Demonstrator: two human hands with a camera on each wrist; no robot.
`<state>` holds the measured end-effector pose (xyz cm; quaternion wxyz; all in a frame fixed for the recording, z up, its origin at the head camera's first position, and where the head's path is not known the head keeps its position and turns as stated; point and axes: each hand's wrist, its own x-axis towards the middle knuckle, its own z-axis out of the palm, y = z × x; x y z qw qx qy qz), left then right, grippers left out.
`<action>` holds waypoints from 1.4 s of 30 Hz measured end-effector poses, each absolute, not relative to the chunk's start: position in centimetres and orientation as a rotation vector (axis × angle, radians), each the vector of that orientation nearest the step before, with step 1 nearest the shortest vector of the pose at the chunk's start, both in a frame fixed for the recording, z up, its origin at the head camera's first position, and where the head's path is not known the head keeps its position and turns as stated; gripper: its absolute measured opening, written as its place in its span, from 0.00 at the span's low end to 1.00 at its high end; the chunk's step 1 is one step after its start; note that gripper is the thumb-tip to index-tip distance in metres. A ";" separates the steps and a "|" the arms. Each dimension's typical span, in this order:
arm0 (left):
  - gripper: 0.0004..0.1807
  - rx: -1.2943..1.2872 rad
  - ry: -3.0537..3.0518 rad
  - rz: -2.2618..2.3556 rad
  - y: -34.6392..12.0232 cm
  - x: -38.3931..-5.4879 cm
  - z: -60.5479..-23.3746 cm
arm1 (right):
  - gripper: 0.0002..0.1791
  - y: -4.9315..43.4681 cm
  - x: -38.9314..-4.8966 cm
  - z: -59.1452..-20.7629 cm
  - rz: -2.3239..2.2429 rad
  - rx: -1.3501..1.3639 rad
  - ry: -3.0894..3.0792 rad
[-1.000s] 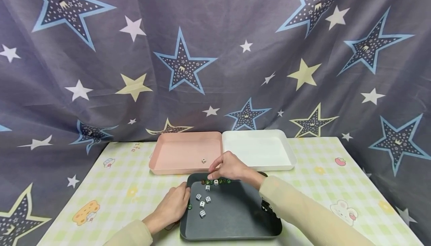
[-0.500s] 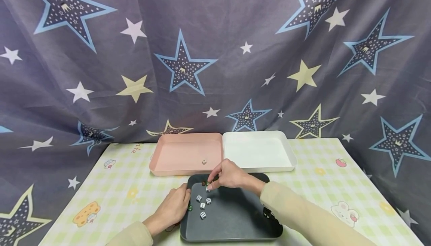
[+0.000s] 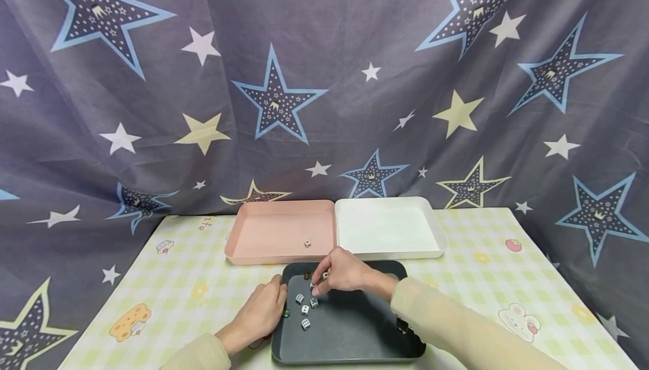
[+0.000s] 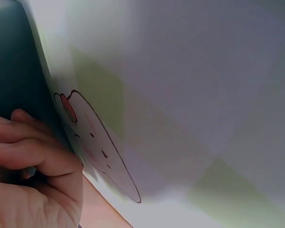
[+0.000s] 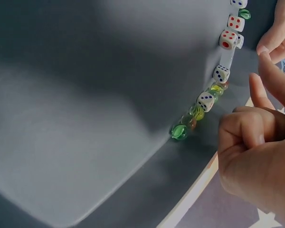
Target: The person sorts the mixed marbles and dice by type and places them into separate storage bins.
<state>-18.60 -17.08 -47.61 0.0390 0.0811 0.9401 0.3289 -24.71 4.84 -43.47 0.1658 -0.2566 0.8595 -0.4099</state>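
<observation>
While the left hand (image 3: 257, 307), leftmost of the two, holds the dark tray (image 3: 355, 336) by its left rim, the left wrist view shows its fingers curled at that edge, so that grip is taken up with the tray. Behind, the pink tray (image 3: 276, 229) lies on the checked desk (image 3: 192, 271), one lone die (image 3: 307, 243) inside near its front wall. Just inside the dark tray's left wall: a green marble (image 3: 286, 313). Next right, four loose dice (image 3: 305, 309), clustered. Further back, a reddish marble (image 3: 306, 275) near the far wall, then the key die (image 3: 311, 286), in the dark tray. My read, this is the relation that counts: that die lies at the left end of the right hand (image 3: 342, 271), index on its far side, thumb on its near side; right is the nearer hand. It's a cube, so no long axis to line up. Right grip is narrow; can't tell if the die is actually pinched, head view hides most of it. Right wrist view: marbles (image 5: 198, 112) run along the far side, a blue-pipped die (image 5: 205, 101) among them. Farthest right, the white tray (image 3: 390, 226), side by side with the pink one.
</observation>
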 end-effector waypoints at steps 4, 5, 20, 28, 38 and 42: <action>0.10 0.241 2.897 1.001 -17.1 -18.5 -47.6 | 0.08 4.7 -24.6 -43.8 -1.135 -0.751 2.461; 0.10 0.238 2.897 1.003 -17.1 -18.5 -47.7 | 0.08 4.6 -24.6 -43.8 -1.128 -0.751 2.465; 0.11 0.190 2.898 0.981 -17.0 -18.6 -47.6 | 0.08 4.6 -24.5 -44.2 -1.064 -0.790 2.450; 0.11 0.186 2.886 0.981 -17.0 -18.6 -47.6 | 0.08 4.4 -24.3 -44.5 -1.052 -0.758 2.428; 0.11 0.192 2.889 0.984 -17.0 -18.6 -47.6 | 0.08 4.1 -24.3 -44.9 -1.005 -0.785 2.454; 0.11 0.196 2.890 0.983 -17.0 -18.6 -47.6 | 0.09 4.1 -24.3 -44.9 -0.995 -0.796 2.455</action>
